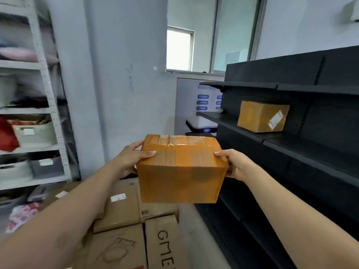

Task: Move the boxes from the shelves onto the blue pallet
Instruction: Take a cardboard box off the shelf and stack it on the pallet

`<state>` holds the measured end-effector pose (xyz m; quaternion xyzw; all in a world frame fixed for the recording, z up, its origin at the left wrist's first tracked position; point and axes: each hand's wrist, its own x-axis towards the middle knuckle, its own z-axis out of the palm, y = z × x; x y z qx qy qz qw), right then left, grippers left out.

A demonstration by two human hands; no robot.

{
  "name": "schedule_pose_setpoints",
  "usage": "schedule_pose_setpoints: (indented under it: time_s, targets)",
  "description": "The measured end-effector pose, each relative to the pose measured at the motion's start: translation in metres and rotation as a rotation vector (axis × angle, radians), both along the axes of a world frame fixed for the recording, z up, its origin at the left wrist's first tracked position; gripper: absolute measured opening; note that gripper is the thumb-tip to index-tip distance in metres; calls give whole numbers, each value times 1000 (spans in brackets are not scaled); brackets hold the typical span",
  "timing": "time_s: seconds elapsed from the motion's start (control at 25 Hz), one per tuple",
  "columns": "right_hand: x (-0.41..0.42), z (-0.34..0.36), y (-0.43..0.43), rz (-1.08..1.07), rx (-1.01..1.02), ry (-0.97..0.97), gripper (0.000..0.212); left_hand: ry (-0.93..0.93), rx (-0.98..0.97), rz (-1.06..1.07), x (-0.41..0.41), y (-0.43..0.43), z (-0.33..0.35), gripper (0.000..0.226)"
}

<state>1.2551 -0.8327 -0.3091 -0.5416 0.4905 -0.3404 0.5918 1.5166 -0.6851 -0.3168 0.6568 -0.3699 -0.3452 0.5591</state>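
Note:
I hold a taped orange-brown cardboard box (180,171) in the air in front of me. My left hand (132,158) grips its left side with the thumb on top. My right hand (236,164) grips its right side in the same way. A second, similar box (262,118) with a white label stands on the middle board of the black shelves (310,152) at the right. Below the held box lie several flat brown cartons (126,210) packed side by side. The blue pallet is not in view.
A white rack (50,105) with bins and bags stands at the left. A grey pillar (116,84) rises straight ahead, with a window (180,49) behind it. A white device (202,125) sits past the black shelves. Plastic bags (21,216) lie on the floor at the lower left.

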Motion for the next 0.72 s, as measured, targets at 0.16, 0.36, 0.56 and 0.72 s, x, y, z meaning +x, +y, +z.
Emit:
schedule_pose_setpoints:
  time_s: [0.16, 0.36, 0.56, 0.72]
  targets:
    - [130, -26, 64, 203, 16, 19, 40, 60, 29, 181, 109, 101, -30, 73]
    - [307, -66, 150, 337, 59, 43, 46, 76, 83, 341, 263, 214, -73, 68]
    - [484, -126, 230, 372, 191, 105, 50, 127, 287, 344, 429, 299, -127, 74]
    - [551, -196, 262, 371, 293, 189, 36, 267, 344, 356, 498, 321, -197, 86]
